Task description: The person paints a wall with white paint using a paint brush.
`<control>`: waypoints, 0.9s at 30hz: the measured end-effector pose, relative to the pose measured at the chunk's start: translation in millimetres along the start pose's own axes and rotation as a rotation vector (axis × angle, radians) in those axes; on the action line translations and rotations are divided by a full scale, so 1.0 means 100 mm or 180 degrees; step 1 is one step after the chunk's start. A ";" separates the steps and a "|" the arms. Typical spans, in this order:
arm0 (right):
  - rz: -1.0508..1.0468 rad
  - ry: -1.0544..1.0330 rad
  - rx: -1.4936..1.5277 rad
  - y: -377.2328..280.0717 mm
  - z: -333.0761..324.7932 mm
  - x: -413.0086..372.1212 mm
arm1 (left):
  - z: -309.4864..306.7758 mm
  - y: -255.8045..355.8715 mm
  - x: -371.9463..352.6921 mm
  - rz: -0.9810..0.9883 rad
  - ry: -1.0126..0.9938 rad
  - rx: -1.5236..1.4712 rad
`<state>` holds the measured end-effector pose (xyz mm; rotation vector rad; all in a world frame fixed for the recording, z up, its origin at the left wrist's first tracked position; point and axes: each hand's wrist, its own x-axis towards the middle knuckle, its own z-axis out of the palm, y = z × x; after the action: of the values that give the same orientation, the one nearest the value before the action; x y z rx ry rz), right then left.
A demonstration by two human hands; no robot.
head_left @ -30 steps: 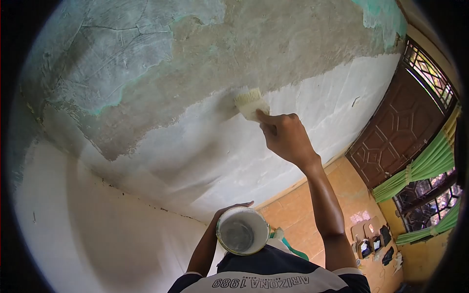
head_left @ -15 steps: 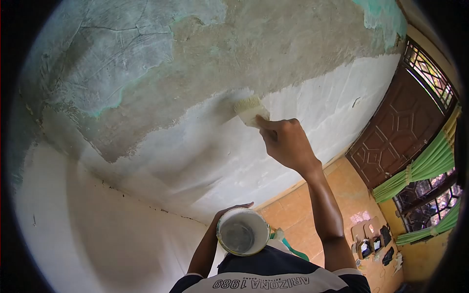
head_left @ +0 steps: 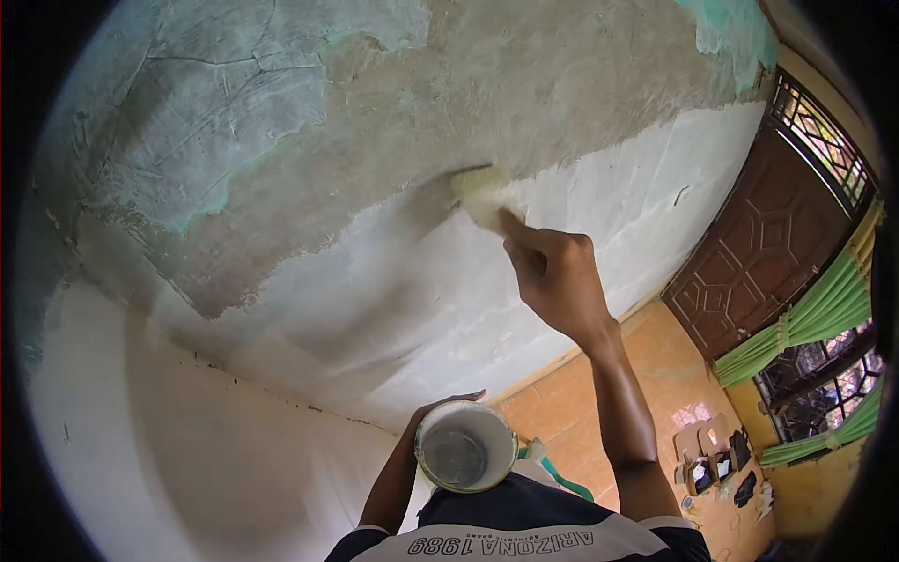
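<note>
My right hand (head_left: 562, 281) is closed round the handle of a wide paintbrush (head_left: 482, 197). The brush, blurred by motion, has its bristles at the wall (head_left: 393, 234), along the border between fresh white paint and bare grey-brown plaster. Low in the view, my left hand (head_left: 438, 406) holds a small white paint bucket (head_left: 506, 445) close to my body. Its fingers wrap the far side, with only the tips and back of the hand showing. Greyish-white paint lies in the bottom of the bucket.
A brown panelled door (head_left: 749, 234) stands at the right, beside a window with green curtains (head_left: 796, 332). Shoes and sandals (head_left: 716, 464) lie on the orange tiled floor (head_left: 562, 393). A white side wall (head_left: 225, 431) meets the painted wall at the left.
The paintbrush has moved slightly upward, its bristles now reaching the bare plaster's edge. My right hand has shifted a little to the right. My left hand and the bucket stay put.
</note>
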<state>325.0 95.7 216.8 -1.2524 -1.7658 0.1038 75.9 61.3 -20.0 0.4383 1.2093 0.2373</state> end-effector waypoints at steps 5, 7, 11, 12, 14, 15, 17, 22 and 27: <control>0.0138 0.0014 -0.0140 0.18 0.28 -0.03 | -0.02 -0.15 -0.09 0.0794 -0.0186 -0.0118; 0.0169 -0.0094 -0.0072 0.21 0.25 -0.11 | -0.06 -0.12 0.03 0.0523 -0.0098 -0.0137; 0.0268 0.0250 0.0072 0.13 0.20 -0.20 | -0.02 0.00 0.01 -0.0429 -0.0174 -0.0007; 0.0271 0.0246 0.0071 0.13 0.22 -0.20 | -0.02 0.00 0.01 -0.0434 -0.0175 -0.0009; 0.0189 0.0733 0.0507 0.16 0.29 -0.22 | -0.02 -0.01 0.01 -0.0312 -0.0142 0.0003; 0.0184 0.0729 0.0506 0.19 0.37 -0.27 | -0.03 -0.03 0.01 -0.0241 -0.0124 0.0005; 0.0548 0.1130 0.1562 0.25 0.58 -0.44 | -0.04 -0.06 0.01 -0.0086 -0.0077 -0.0003; 0.1523 0.0940 0.2902 0.39 0.86 -0.76 | -0.07 -0.16 -0.01 0.0327 0.0101 -0.0141; 0.1637 0.0345 0.3700 0.43 0.75 -0.63 | -0.09 -0.25 -0.03 0.0745 0.0282 -0.0248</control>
<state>303.5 98.4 112.6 -0.7437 -0.9189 1.1479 65.0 39.8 -31.6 0.5056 1.2306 0.5076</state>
